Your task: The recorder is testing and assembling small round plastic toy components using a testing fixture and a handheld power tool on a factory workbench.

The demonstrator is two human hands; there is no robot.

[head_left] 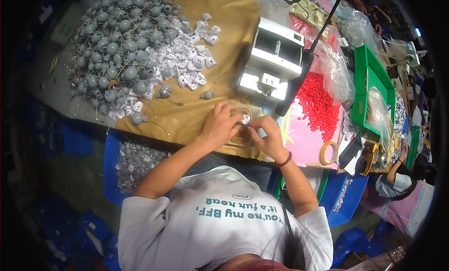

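Left hand [219, 124] and right hand [268, 136] meet at 1 small white part [245, 118].
Both are curled close beside it; whether either grasps it, I cannot tell.

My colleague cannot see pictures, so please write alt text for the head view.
A person's left hand and right hand are gathered at a small white part. A white machine stands beyond them; grey round pieces are heaped left, red pieces right.

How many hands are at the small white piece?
2: left hand to the left of the white piece, right hand to its right. No others seem hidden.
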